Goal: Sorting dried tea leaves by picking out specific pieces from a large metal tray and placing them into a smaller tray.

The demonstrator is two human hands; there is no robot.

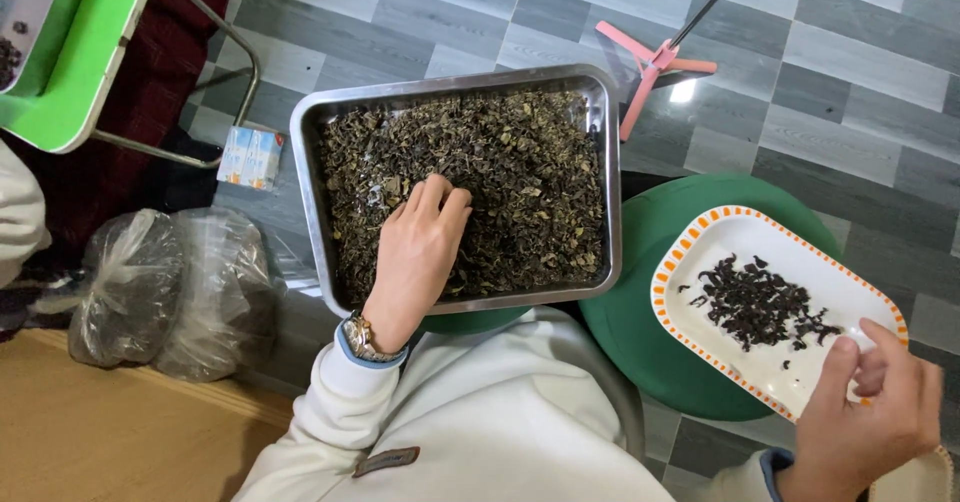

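A steel tray (310,162) full of dried dark leaves (520,182) rests in front of me. My left hand (415,252), with a watch at the wrist, lies on the leaves, fingers curled into the pile. At the right a white plate with an orange dashed rim (700,232) sits on a green round stool (640,332) and carries a small heap of darker sorted pieces (755,302). My right hand (865,412) is at the plate's near corner, thumb and fingers pinched over its rim; whether a leaf piece lies between them is hidden.
Two clear plastic bags (170,292) lie on the floor at left beside a small carton (250,157). A green-edged table on metal legs (85,72) stands at top left. A pink stand base (650,62) sits on the grey tiled floor behind the tray.
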